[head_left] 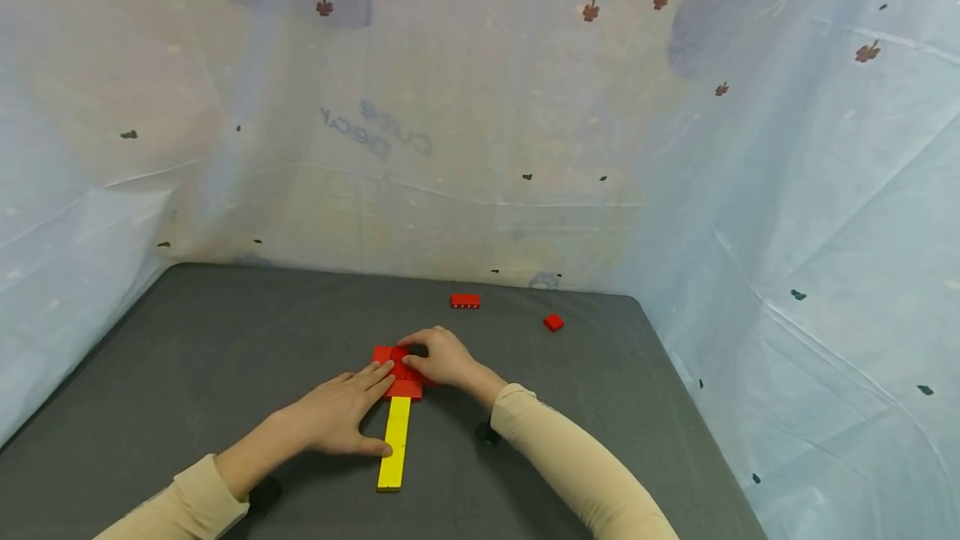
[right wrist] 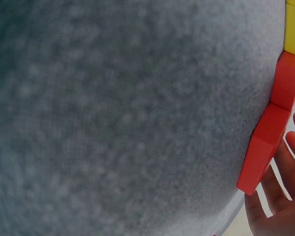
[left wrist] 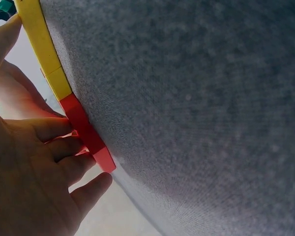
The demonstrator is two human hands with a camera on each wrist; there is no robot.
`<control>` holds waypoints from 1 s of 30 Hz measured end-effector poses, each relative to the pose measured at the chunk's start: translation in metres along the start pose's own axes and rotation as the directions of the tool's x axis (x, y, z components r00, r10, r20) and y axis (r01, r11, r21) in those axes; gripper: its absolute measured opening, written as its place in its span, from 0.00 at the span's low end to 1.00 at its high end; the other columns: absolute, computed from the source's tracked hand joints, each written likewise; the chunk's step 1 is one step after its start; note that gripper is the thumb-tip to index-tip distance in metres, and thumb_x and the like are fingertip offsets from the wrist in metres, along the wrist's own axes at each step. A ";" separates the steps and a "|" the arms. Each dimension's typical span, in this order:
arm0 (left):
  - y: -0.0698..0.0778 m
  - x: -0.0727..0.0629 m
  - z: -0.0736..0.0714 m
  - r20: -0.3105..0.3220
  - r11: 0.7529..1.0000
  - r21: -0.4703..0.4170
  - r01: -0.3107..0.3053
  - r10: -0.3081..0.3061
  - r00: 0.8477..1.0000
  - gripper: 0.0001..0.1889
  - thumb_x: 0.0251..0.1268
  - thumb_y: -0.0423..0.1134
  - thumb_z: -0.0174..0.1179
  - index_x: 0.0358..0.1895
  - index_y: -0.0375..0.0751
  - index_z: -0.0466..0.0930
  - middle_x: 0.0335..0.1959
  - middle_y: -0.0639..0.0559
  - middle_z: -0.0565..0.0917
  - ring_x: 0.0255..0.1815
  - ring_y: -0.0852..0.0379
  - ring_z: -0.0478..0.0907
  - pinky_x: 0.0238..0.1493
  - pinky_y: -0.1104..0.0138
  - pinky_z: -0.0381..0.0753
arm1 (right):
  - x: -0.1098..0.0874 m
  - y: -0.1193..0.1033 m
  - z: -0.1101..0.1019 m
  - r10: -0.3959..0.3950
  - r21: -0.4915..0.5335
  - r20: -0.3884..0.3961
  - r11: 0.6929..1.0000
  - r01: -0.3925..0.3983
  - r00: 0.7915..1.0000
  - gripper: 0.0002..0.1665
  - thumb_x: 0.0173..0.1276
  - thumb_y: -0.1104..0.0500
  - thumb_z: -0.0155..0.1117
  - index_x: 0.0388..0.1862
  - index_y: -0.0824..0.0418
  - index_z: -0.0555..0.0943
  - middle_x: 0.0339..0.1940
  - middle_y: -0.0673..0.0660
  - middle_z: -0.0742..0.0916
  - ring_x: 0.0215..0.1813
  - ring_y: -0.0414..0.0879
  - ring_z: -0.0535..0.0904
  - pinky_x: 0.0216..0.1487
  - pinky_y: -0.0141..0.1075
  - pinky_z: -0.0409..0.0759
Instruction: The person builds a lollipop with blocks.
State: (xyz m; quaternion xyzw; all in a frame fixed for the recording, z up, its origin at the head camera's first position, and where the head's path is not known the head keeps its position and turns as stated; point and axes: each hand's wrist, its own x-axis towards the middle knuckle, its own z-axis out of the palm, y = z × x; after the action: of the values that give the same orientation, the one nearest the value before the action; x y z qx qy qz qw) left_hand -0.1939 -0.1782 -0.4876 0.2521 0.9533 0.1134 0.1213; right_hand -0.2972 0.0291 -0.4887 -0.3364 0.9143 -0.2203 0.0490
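Note:
Red blocks (head_left: 405, 391) lie together in a flat patch at the upper end of a yellow block strip (head_left: 393, 469), on the dark grey table. My left hand (head_left: 337, 411) spreads nearly straight fingers over the red patch's left side, and its thumb rests on the yellow strip. From the right, my right hand (head_left: 444, 358) grips a red block at the patch's right side between thumb and fingers, partly covering it. The left wrist view shows the yellow strip (left wrist: 39, 42) meeting the red blocks (left wrist: 88, 132) end to end. Angled red blocks (right wrist: 265, 142) show beside the right fingers.
Farther back on the table (head_left: 300, 307) lies a loose red brick (head_left: 465, 301) with studs facing forward. A smaller red block (head_left: 553, 322) sits to its right. Pale patterned sheeting (head_left: 450, 132) hangs behind the table and along its sides.

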 end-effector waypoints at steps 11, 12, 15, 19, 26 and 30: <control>0.001 0.001 0.000 0.010 1.000 -0.003 0.010 -0.010 1.000 0.60 0.53 0.78 0.64 0.81 0.38 0.62 0.84 0.44 0.56 0.84 0.42 0.53 0.76 0.39 0.60 | -0.001 -0.002 0.000 0.026 0.001 -0.010 1.000 -0.026 1.000 0.18 0.79 0.55 0.63 0.64 0.53 0.86 0.61 0.51 0.87 0.63 0.48 0.80 0.67 0.43 0.77; 0.001 0.001 0.000 0.011 1.000 -0.003 0.010 -0.010 1.000 0.60 0.53 0.78 0.64 0.81 0.38 0.61 0.84 0.44 0.56 0.84 0.42 0.53 0.77 0.39 0.60 | -0.001 -0.002 0.000 0.027 0.000 -0.008 1.000 -0.027 1.000 0.18 0.79 0.54 0.63 0.64 0.53 0.86 0.61 0.51 0.88 0.63 0.48 0.80 0.67 0.43 0.77; 0.000 0.000 0.000 0.012 1.000 0.001 0.009 -0.009 1.000 0.60 0.53 0.78 0.64 0.81 0.38 0.61 0.84 0.44 0.56 0.84 0.43 0.53 0.76 0.39 0.60 | -0.001 -0.002 0.001 0.026 -0.004 -0.008 1.000 -0.026 1.000 0.18 0.79 0.54 0.63 0.63 0.53 0.86 0.61 0.51 0.88 0.63 0.48 0.80 0.66 0.43 0.78; 0.000 0.000 0.001 0.010 1.000 -0.003 0.007 -0.007 1.000 0.60 0.53 0.78 0.64 0.81 0.38 0.61 0.84 0.45 0.56 0.84 0.43 0.53 0.76 0.39 0.60 | 0.000 -0.002 0.002 0.025 0.005 -0.008 1.000 -0.025 1.000 0.17 0.79 0.54 0.63 0.63 0.53 0.86 0.60 0.51 0.88 0.63 0.48 0.80 0.67 0.43 0.77; -0.001 0.001 0.001 0.011 1.000 -0.010 0.006 -0.006 1.000 0.60 0.53 0.79 0.63 0.81 0.38 0.61 0.85 0.45 0.56 0.84 0.43 0.53 0.77 0.39 0.60 | -0.001 0.001 0.002 0.009 0.030 -0.026 1.000 -0.009 1.000 0.18 0.79 0.55 0.63 0.64 0.54 0.85 0.60 0.51 0.88 0.63 0.48 0.80 0.68 0.43 0.77; -0.001 0.001 0.002 0.015 1.000 -0.004 0.011 -0.011 1.000 0.61 0.53 0.79 0.64 0.81 0.39 0.61 0.85 0.45 0.56 0.84 0.43 0.53 0.77 0.39 0.60 | -0.003 0.007 -0.004 0.024 0.095 -0.055 0.995 -0.019 0.998 0.19 0.79 0.55 0.62 0.66 0.55 0.84 0.61 0.51 0.87 0.65 0.48 0.80 0.68 0.45 0.77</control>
State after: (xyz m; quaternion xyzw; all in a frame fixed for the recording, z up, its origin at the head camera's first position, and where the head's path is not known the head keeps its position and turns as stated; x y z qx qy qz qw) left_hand -0.1951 -0.1782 -0.4897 0.2474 0.9536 0.1128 0.1295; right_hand -0.2996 0.0370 -0.4884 -0.3175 0.9074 -0.2721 0.0417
